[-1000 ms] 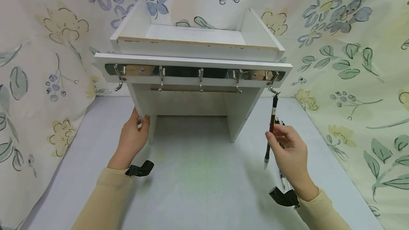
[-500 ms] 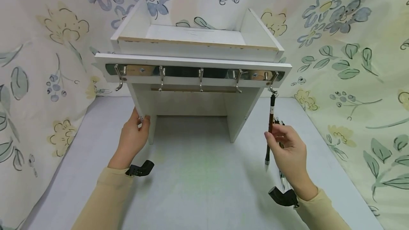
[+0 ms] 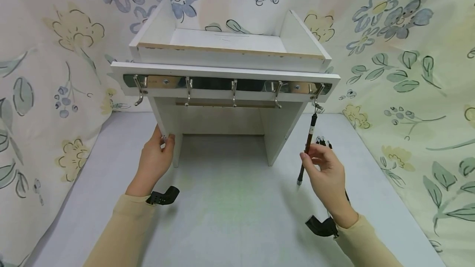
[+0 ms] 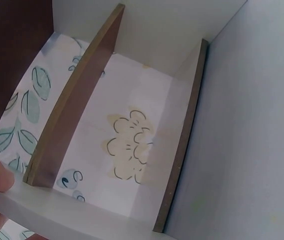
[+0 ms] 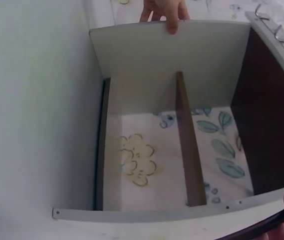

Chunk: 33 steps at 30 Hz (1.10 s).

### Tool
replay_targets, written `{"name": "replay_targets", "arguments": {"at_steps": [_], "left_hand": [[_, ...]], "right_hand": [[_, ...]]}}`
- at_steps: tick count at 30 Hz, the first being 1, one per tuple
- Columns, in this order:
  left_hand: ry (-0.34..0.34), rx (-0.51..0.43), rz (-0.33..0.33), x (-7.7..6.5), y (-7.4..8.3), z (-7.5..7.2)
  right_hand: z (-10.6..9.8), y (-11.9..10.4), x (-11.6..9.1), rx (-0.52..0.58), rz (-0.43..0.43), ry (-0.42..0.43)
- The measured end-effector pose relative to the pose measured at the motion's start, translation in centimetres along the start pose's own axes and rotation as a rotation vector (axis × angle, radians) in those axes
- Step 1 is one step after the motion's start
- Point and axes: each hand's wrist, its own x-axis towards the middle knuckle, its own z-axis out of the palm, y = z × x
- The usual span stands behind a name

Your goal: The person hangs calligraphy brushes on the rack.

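My right hand pinches a dark brown calligraphy brush between thumb and fingers. The brush slants, pale bristle tip low and to the left, and its thin hanging loop overlaps the end of the rightmost metal hook. That hook belongs to a strip along the front of a white wooden rack. My left hand grips the front edge of the rack's left side panel, thumb on the near side. In the right wrist view the brush shows as a dark shaft below the panel.
More brushes with loops lie on the table to the right, partly hidden behind my right hand. Several other hooks on the strip hold nothing. Flower-patterned cloth stands behind and at both sides of the table.
My right hand has shifted left, and the brush's lower end has swung left so it leans more. Its loop has stayed close to the rightmost hook. The left hand and rack keep still.
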Motion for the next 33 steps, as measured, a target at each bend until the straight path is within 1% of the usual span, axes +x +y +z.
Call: {"name": "replay_targets", "arguments": {"at_steps": [2,7,13,18,27,33], "left_hand": [[0.001,-0.004,-0.001,0.0,0.0,0.0],[0.005,-0.006,0.004,-0.1,-0.2,0.0],[0.003,-0.018,0.012,-0.1,-0.3,0.0],[0.008,-0.020,0.020,0.1,-0.2,0.0],[0.007,-0.011,0.006,0.1,-0.2,0.0],[0.009,-0.005,0.017,0.1,-0.1,0.1]], "right_hand": [[0.6,-0.9,0.3,0.003,0.000,-0.002],[2.0,-0.5,0.9,0.015,0.014,-0.008],[3.0,0.0,1.3,-0.008,-0.016,-0.001],[3.1,0.2,1.5,-0.016,-0.035,0.012],[2.8,0.0,1.6,-0.011,-0.019,0.005],[2.2,-0.2,1.6,-0.010,-0.014,-0.007]]}}
